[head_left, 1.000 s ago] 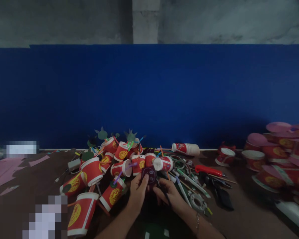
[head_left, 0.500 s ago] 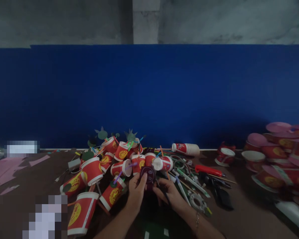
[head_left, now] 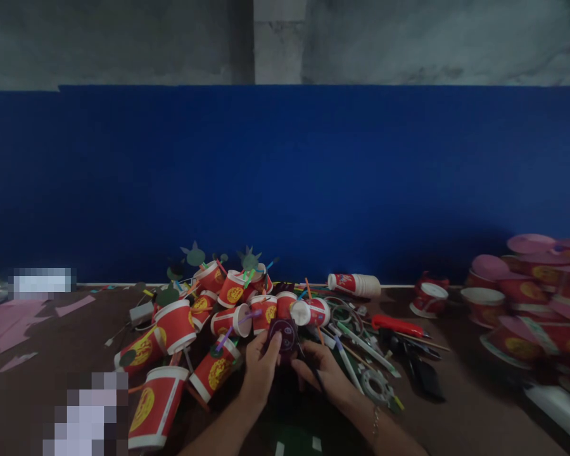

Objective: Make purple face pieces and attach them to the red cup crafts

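My left hand (head_left: 262,361) pinches a dark purple piece of paper (head_left: 289,334) with pale round markings, its thumb lying on the front. Dark scissors (head_left: 316,373) sit in my right hand (head_left: 323,370), at the paper's right edge. Their blades are hard to make out against the dark paper. Just beyond the paper lie red and white paper cups (head_left: 265,313) fitted with coloured straws. One cup (head_left: 312,311) on its side shows its white base, close behind my hands.
Right of my hands are loose straws (head_left: 368,348), a tape roll (head_left: 378,387), a red-handled cutter (head_left: 394,325) and a black object (head_left: 425,377). Stacked cups (head_left: 354,284) lie at the back. Pink-topped cups (head_left: 527,285) crowd the right; pink paper (head_left: 9,323) lies left.
The scissors' blade, visible earlier along the paper's upper right edge, no longer shows there. The paper's upper outline now looks rounder. Both hands stay in nearly the same place.
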{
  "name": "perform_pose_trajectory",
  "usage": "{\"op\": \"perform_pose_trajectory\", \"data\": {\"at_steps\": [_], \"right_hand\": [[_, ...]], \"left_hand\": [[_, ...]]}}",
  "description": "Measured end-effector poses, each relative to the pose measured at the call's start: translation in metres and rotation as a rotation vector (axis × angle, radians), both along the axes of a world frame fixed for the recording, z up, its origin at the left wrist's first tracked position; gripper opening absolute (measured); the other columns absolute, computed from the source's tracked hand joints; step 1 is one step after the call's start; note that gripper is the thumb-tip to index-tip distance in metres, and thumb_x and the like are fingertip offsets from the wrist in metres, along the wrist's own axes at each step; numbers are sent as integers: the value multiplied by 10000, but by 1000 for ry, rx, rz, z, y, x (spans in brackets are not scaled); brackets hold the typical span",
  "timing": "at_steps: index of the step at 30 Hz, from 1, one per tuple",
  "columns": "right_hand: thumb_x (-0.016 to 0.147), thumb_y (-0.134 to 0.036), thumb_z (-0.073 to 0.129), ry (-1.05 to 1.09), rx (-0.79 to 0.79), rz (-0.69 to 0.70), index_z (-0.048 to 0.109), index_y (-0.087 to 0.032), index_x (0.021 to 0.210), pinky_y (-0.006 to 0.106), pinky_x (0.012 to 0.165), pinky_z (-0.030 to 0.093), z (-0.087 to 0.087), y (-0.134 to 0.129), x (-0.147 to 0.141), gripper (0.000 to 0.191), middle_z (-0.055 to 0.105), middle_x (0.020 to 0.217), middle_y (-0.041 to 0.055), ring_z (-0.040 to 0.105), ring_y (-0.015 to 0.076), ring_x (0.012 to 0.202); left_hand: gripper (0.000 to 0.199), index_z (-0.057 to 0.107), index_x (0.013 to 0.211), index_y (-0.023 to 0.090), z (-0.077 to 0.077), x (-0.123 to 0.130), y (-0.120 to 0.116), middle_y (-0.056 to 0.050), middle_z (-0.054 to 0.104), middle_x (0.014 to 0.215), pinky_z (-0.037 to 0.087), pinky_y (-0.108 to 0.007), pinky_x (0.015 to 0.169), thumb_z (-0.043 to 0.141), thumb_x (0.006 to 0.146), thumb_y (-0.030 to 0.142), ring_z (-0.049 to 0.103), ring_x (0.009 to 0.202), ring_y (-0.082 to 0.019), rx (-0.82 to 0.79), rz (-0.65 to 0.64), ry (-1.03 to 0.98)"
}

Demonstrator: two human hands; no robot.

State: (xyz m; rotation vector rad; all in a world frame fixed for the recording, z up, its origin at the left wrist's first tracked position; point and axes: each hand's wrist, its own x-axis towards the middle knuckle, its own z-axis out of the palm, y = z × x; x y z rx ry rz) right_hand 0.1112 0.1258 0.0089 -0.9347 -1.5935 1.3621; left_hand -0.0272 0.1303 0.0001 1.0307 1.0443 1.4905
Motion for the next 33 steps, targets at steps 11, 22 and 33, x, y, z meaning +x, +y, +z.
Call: {"op": "perform_pose_trajectory", "data": {"at_steps": [11, 22, 33], "right_hand": [[685, -463, 661, -48, -18, -31, 498, -169, 678, 164, 336, 339, -4, 1, 1, 337, 460, 442, -75, 423, 58, 333], [674, -452, 672, -45, -56, -42, 496, -163, 661, 160, 330, 311, -3, 1, 0, 338, 453, 411, -79, 414, 56, 322], [669, -485, 668, -33, -74, -24, 494, -166, 671, 161, 314, 310, -5, 2, 1, 364, 458, 413, -76, 421, 62, 309]], "left_hand": [[366, 497, 630, 143, -3, -1, 1, 66, 388, 506, 262, -179, 436, 607, 734, 476, 320, 462, -57, 25, -4, 23], [342, 536, 640, 141, -2, -1, 0, 66, 402, 496, 278, -176, 438, 630, 723, 459, 343, 455, -60, 1, 17, -28], [385, 499, 578, 147, 4, -1, -1, 76, 382, 457, 232, -177, 416, 650, 684, 485, 296, 434, -51, 3, 17, -1]]}}
